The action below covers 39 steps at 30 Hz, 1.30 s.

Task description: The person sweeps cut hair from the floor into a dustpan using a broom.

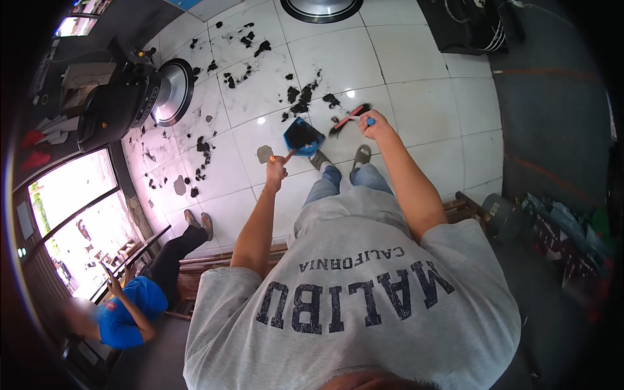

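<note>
Blue dustpan, dark hair heaped in it, is at/just above the floor right in front of the wearer's L foot; can't tell if it's actually touching tile. Broom is just to the R of it, red & black head a bit blurred, handle w/ blue end pointing up twd the cam.

L hand: fingers curled round the pan's handle, grip mostly hidden. R hand: fist closed on the broom handle nr its blue end.

Black hair clumps lie just fwd of the pan, more scattered fwd & L over the white tile floor. Grey patch on tile nr L hand. Wearer's in grey slippers.

Further out: round chrome base under a black chair on L, another base top ctr, dark cabinet w/ white cables top R. Lower L, a seated person in blue top, nr a bright glass door.
</note>
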Motion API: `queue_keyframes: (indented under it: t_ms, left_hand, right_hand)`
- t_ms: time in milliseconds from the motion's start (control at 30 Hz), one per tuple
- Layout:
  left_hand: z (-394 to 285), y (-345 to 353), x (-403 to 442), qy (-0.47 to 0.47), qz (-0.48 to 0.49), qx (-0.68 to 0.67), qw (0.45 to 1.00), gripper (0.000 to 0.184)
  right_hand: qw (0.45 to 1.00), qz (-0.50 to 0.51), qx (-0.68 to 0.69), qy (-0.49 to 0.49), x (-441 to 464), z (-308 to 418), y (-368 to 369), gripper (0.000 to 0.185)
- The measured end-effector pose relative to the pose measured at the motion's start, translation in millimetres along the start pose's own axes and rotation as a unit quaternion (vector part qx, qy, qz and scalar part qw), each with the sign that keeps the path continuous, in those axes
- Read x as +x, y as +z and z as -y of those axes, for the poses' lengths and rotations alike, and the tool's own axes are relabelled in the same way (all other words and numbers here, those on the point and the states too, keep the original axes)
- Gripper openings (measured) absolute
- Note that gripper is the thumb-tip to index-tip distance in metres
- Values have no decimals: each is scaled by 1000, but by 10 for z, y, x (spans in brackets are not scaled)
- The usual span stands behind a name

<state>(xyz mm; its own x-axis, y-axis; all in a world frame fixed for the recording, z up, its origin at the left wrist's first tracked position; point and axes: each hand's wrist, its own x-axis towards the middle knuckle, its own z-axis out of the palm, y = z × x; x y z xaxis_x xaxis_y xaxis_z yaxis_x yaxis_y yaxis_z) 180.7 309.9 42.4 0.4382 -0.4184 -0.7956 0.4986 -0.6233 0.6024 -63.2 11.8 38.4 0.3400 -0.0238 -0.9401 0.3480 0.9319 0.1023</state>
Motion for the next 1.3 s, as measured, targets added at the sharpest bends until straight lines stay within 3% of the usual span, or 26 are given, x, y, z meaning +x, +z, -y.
queue_keyframes:
  t_ms: [67, 200, 233, 300, 367, 500, 600, 667, 733, 800, 900, 1000, 1100, 1233, 1300]
  left_hand:
    - [-70, 40, 19, -11, 0, 6, 1000, 22]
    - [-160, 187, 68, 2, -9, 11, 1000, 19]
    - [-194, 230, 81, -4, -16, 4, 1000, 18]
    - [-223, 317, 102, -21, -34, -12, 999, 16]
    - [-255, 426, 136, -24, -40, -37, 998, 16]
    - [-371, 748, 216, -49, -86, -65, 993, 14]
    - [-407, 991, 309, -42, -65, -94, 993, 12]
    - [-444, 1219, 286, -37, -102, -102, 989, 8]
    - [-327, 1326, 412, -47, -112, -97, 988, 5]
    - [-382, 1404, 379, -54, -114, -118, 985, 9]
    - [-289, 1428, 323, -61, -127, -131, 981, 11]
    - [-144, 1391, 353, -59, -137, -126, 981, 14]
    - [-143, 1402, 387, -56, -137, -130, 980, 15]
    - [-78, 1409, 375, -55, -137, -135, 980, 16]
    - [-40, 1421, 290, -53, -135, -143, 979, 16]
  right_hand:
    - [998, 49, 2, 50, -90, 123, -145, 23]
    - [981, 61, -181, -23, -416, 253, -477, 19]
    - [959, 16, -273, -70, -551, 270, -476, 16]
    - [878, -68, -448, -156, -904, 351, -358, 11]
    - [772, -77, -595, -211, -751, 671, -428, 8]
    - [501, -112, -827, -227, -398, 1223, -94, 28]
    - [412, -117, -886, -180, -18, 1182, 19, 32]
    - [348, -107, -916, -170, -152, 786, 62, 35]
    - [316, -108, -929, -163, -62, 434, -163, 41]
    - [350, -89, -927, -101, -263, 277, -197, 48]
    - [372, -29, -926, -65, -594, 518, -262, 49]
    - [418, -43, -905, -61, -1296, 645, 37, 45]
    - [299, -47, -944, -132, -1048, 759, -62, 39]
    - [329, -37, -939, -94, -850, 964, 242, 34]
    - [279, -30, -953, -115, -964, 950, 391, 35]
